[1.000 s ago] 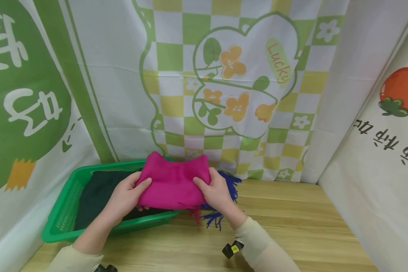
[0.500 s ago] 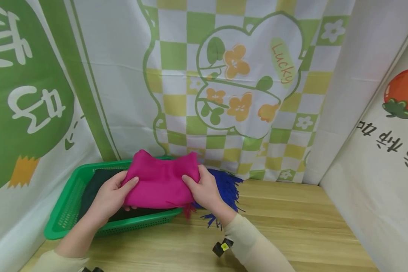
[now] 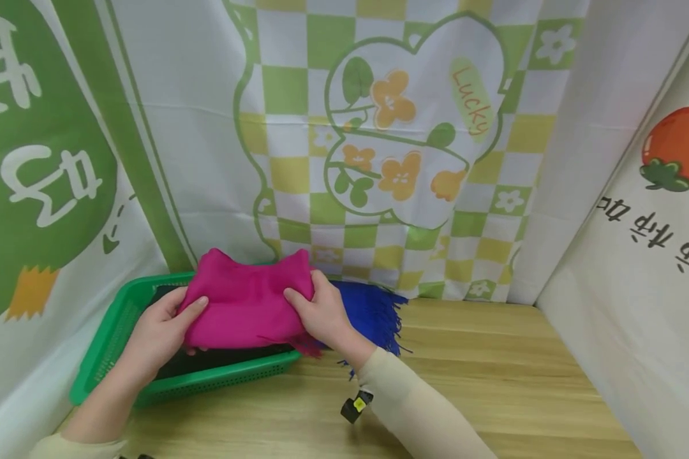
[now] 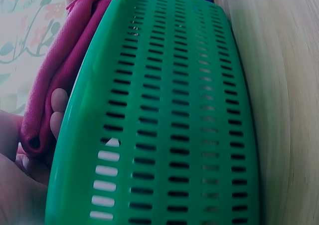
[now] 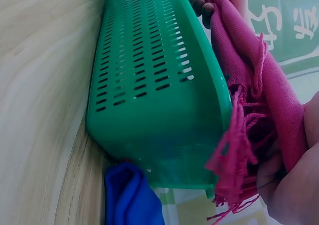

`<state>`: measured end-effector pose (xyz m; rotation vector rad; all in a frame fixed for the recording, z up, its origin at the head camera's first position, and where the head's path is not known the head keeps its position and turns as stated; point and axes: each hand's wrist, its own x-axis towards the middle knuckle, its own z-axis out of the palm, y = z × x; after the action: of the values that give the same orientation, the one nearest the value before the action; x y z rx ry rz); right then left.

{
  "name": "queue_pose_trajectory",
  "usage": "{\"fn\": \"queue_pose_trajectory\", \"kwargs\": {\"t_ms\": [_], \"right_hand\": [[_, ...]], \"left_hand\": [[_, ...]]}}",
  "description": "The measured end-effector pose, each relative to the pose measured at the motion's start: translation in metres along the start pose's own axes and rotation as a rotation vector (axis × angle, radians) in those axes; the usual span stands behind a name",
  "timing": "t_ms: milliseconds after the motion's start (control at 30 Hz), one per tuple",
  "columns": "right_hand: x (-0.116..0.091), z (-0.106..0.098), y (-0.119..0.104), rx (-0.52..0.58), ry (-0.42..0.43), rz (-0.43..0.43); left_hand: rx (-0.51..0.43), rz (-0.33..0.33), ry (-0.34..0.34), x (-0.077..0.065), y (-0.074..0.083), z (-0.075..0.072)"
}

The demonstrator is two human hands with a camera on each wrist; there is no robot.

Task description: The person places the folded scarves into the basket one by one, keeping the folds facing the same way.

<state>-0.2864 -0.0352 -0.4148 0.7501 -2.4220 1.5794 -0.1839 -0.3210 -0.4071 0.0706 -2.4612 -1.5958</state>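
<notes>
A folded magenta scarf [image 3: 247, 306] with fringe is held level over the green plastic basket [image 3: 100, 350]. My left hand [image 3: 157, 328] grips its left end, thumb on top and fingers beneath. The right end is gripped the same way by my right hand [image 3: 323, 312]. In the left wrist view the scarf's folded edge [image 4: 60, 70] lies beside the basket's rim. Fringe [image 5: 237, 150] dangles near the rim in the right wrist view. Dark folded cloth [image 3: 189, 363] lies inside the basket, mostly hidden under the scarf.
A blue fringed scarf [image 3: 373, 312] lies on the wooden table [image 3: 482, 376] just right of the basket. Behind it hangs a green-and-yellow checked cloth [image 3: 287, 172]. White printed panels stand to the left and right.
Both hands have carried the magenta scarf leftward until it covers more of the basket. More of the blue scarf now shows to its right.
</notes>
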Motion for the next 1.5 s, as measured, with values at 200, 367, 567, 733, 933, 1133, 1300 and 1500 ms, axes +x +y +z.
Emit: {"fn": "queue_pose_trajectory", "kwargs": {"t_ms": [200,367,567,733,933,1133,1300,1500], "right_hand": [[0.006,0.013,-0.005,0.027,-0.027,-0.016],[0.009,0.024,-0.012,0.060,-0.062,-0.016],[0.009,0.037,-0.018,0.046,-0.079,-0.032],[0.010,0.047,-0.019,0.040,-0.081,-0.034],[0.009,0.056,-0.021,0.051,-0.101,-0.023],[0.011,0.064,-0.023,0.049,-0.122,-0.018],[0.015,0.070,-0.023,0.014,-0.129,-0.025],[0.020,0.077,-0.018,-0.039,-0.135,-0.048]], "left_hand": [[0.021,0.003,0.031,-0.004,-0.003,-0.012],[0.032,0.011,0.061,-0.008,-0.008,-0.023],[0.052,-0.010,0.074,-0.011,-0.014,-0.033],[0.055,-0.015,0.081,-0.012,-0.017,-0.039],[0.045,-0.025,0.083,-0.015,-0.021,-0.046],[0.048,-0.021,0.102,-0.018,-0.028,-0.052],[0.051,-0.034,0.100,-0.018,-0.032,-0.055],[0.063,-0.038,0.098,-0.017,-0.038,-0.057]]}}
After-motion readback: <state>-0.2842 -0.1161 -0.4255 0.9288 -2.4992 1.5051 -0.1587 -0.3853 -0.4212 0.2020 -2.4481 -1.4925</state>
